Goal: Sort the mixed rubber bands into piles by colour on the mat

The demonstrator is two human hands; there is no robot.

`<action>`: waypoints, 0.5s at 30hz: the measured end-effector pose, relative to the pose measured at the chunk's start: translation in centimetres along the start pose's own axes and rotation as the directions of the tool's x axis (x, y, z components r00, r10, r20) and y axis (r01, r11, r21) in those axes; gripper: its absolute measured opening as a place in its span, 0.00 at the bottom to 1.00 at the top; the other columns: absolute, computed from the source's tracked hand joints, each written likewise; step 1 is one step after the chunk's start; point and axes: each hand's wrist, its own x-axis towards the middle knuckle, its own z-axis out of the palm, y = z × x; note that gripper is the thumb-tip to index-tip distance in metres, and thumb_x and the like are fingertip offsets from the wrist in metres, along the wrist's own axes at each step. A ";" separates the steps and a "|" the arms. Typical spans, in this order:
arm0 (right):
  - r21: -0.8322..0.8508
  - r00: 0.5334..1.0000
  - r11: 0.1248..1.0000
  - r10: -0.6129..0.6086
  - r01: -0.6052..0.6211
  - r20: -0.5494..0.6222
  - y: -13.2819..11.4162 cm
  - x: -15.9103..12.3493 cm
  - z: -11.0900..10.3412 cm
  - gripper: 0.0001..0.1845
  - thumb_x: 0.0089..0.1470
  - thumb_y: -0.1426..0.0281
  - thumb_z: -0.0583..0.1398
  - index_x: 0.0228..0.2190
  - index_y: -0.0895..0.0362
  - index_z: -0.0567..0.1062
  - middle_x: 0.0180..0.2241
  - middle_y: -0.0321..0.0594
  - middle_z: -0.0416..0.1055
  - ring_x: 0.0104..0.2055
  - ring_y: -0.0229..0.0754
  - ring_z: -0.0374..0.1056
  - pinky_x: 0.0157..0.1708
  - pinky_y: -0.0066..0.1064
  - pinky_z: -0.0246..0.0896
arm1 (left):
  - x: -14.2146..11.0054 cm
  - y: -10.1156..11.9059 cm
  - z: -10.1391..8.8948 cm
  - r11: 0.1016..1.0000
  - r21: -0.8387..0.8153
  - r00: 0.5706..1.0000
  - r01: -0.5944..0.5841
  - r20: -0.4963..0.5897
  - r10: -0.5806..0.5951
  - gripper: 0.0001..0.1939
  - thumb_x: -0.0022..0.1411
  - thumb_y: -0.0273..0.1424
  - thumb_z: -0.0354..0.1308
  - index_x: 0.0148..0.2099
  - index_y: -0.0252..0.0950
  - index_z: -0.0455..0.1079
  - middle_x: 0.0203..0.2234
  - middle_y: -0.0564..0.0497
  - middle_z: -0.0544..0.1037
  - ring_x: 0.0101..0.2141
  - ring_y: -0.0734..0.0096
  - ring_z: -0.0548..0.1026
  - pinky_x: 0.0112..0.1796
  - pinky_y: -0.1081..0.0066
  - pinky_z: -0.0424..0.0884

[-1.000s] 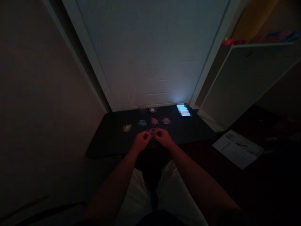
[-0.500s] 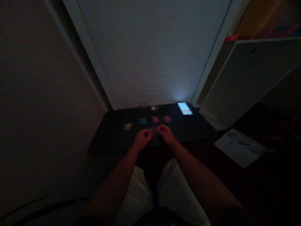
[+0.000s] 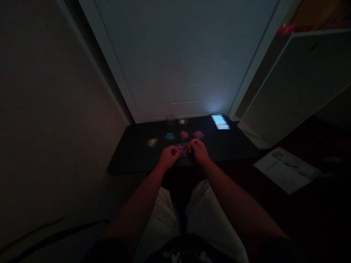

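Between my two hands a loose pile of thin purple and pink sticks point(image 3: 182, 149) lies on the dark tabletop point(image 3: 137, 160). My left hand point(image 3: 170, 156) is at the pile's left edge, fingers pinched together; anything in them is too small to make out. On the pile's right edge my right hand point(image 3: 199, 149) has its fingers closed too, and what they hold is hidden. Behind the hands sit smaller heaps of similar sticks: a pale yellow heap point(image 3: 151, 142), a blue heap point(image 3: 170, 136), a pink heap point(image 3: 184, 134) and another pink heap point(image 3: 199, 134).
A lit phone point(image 3: 220, 122) lies at the back right of the table. Along the back edge stand a clear cup point(image 3: 170, 119) and a small round clear lid or dish point(image 3: 182, 121). A white panel point(image 3: 175, 44) rises behind. On the right lies a white sheet point(image 3: 286, 170). The room is dim.
The camera view has shifted slightly. My right hand has moved a little away from the left, so more of the purple pile shows between them.
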 end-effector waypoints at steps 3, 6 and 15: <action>0.053 0.990 0.998 -0.007 0.015 -0.137 0.0 0.1 0.0 0.09 0.46 0.63 0.54 0.26 0.54 0.59 0.18 0.28 0.61 0.18 0.31 0.56 0.19 0.24 0.50 | 0.1 -0.1 0.0 1.000 0.011 1.000 0.013 -0.026 -0.012 0.11 0.53 0.37 0.54 0.29 0.33 0.69 0.21 0.53 0.71 0.23 0.77 0.66 0.24 0.76 0.61; 0.050 0.983 0.998 -0.014 0.024 -0.184 0.0 0.3 -0.1 0.08 0.46 0.64 0.54 0.27 0.54 0.58 0.18 0.28 0.61 0.18 0.31 0.56 0.19 0.24 0.50 | 0.2 -0.2 0.0 1.000 0.011 0.998 0.020 -0.052 -0.019 0.12 0.53 0.37 0.55 0.30 0.33 0.70 0.21 0.53 0.72 0.24 0.75 0.67 0.25 0.75 0.62; -0.639 0.955 0.761 -0.260 0.113 -0.140 -1.3 0.9 -3.4 0.05 0.48 0.68 0.53 0.26 0.56 0.66 0.27 0.39 0.67 0.30 0.40 0.62 0.34 0.32 0.57 | 0.7 -0.6 -0.2 0.980 -0.187 0.986 0.063 -0.139 -0.090 0.12 0.52 0.37 0.55 0.31 0.32 0.72 0.24 0.51 0.75 0.25 0.74 0.70 0.29 0.74 0.64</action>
